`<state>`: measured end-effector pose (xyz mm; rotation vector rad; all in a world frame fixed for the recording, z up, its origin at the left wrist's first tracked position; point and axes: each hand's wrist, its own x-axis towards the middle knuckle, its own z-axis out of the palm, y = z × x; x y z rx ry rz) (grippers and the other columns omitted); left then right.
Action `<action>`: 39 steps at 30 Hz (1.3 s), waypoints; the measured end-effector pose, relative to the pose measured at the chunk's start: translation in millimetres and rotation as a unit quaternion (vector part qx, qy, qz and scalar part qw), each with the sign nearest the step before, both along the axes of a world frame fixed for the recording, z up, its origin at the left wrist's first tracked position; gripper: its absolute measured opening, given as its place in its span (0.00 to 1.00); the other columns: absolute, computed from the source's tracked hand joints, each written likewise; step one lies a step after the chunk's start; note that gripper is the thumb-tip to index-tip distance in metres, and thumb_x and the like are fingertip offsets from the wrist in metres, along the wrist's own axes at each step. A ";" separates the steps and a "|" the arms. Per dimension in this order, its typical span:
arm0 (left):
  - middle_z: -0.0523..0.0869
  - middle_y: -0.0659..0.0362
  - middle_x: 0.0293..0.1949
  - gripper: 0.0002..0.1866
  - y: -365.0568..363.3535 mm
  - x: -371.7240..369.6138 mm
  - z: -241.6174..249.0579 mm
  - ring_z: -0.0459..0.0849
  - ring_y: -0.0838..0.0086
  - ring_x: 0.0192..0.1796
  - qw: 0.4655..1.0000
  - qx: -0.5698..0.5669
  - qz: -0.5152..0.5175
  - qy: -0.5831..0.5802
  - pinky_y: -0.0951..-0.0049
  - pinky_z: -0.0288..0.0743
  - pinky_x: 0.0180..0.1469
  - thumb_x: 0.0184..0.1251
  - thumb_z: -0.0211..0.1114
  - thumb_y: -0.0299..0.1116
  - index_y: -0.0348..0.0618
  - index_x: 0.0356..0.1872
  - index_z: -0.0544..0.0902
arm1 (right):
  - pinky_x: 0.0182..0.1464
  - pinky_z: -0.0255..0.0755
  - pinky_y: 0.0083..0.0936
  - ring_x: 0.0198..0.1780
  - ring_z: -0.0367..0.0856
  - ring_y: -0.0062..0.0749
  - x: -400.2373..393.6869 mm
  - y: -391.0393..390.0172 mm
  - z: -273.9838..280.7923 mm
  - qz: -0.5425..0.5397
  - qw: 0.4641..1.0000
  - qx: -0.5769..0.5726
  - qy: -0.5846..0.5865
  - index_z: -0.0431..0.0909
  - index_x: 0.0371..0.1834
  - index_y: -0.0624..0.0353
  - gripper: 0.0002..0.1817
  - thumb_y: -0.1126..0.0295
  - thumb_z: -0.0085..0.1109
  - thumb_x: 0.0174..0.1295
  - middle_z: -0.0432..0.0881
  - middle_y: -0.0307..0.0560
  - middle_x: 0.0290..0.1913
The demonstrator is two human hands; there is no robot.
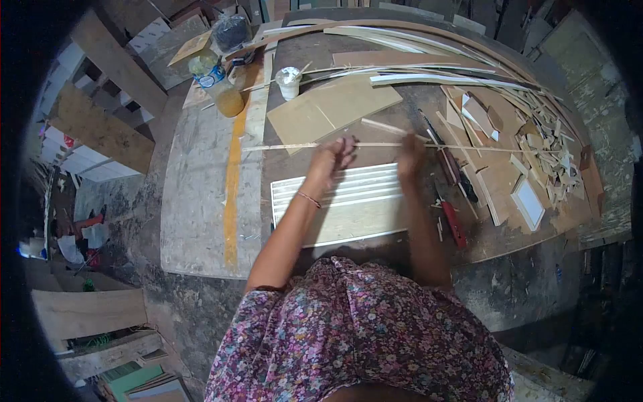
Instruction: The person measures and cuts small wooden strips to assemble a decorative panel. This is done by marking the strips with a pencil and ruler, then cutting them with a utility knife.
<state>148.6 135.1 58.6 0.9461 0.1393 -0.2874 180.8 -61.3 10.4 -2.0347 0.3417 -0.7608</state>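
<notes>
Wooden strip: a long, thin, pale strip (382,145) lies crosswise over the bench (194,201), passing at both hands, beyond the ribbed panel; its right end reaches toward the scrap pile.
Left hand: the left hand (329,159) is at the strip, its fingers bent and a little apart; whether they grip it, I cannot tell. A thin band (309,199) circles the wrist.
Right hand: the right hand (410,157) is blurred, near the ribbed panel's far right corner; whether its fingers are wide, narrow or holding something, I cannot tell.
Short stick: a short pale stick (385,126) slants from the tan board's near edge toward the right hand.
Ribbed panel: the ribbed panel (358,228) lies flat between the forearms, pale strips in rows across its far part, its near part smooth.
Tools: a red-handled tool (453,224) lies just right of the right forearm; beyond it lies a long thin blade with a dark red handle (449,167).
Tan board: a flat tan board (321,110) lies beyond the left hand.
Cup and bottle: a white cup (289,86) stands by the board's far left corner; a bottle with a blue label (210,77) is farther left.
Scrap pile: small wood offcuts (546,161) heap at the bench's right side.
</notes>
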 end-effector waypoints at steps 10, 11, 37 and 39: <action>0.84 0.57 0.37 0.09 10.0 2.3 -17.4 0.81 0.75 0.39 0.980 0.189 -0.009 -0.061 0.77 0.75 0.41 0.66 0.54 0.29 0.35 0.37 0.80 | 0.27 0.68 0.32 0.21 0.77 0.35 20.5 -120.5 15.2 0.040 0.986 -0.163 -0.011 0.78 0.20 0.65 0.14 0.63 0.54 0.51 0.76 0.51 0.16; 0.84 0.56 0.37 0.08 4.1 -3.5 -18.4 0.81 0.75 0.39 0.975 0.213 0.006 -0.067 0.76 0.75 0.42 0.65 0.55 0.29 0.36 0.36 0.80 | 0.27 0.69 0.30 0.21 0.77 0.32 18.9 -129.1 11.0 0.057 0.985 -0.163 -0.013 0.79 0.19 0.64 0.14 0.63 0.54 0.51 0.76 0.48 0.15; 0.51 0.49 0.70 0.30 -120.9 -81.2 -48.6 0.45 0.52 0.71 0.566 0.795 0.086 -0.197 0.35 0.28 0.64 0.66 0.44 0.44 0.42 0.66 0.58 | 0.63 0.26 0.67 0.73 0.32 0.51 -77.1 -28.7 6.6 0.246 0.861 -0.413 0.166 0.46 0.71 0.51 0.34 0.48 0.36 0.65 0.42 0.44 0.73; 0.51 0.52 0.70 0.29 -118.1 -79.3 -54.5 0.44 0.54 0.72 0.554 0.806 0.115 -0.172 0.34 0.26 0.63 0.66 0.42 0.45 0.44 0.67 0.57 | 0.62 0.24 0.70 0.73 0.30 0.51 -73.1 -32.7 -3.6 0.244 0.846 -0.441 0.174 0.45 0.71 0.51 0.36 0.44 0.33 0.64 0.40 0.43 0.73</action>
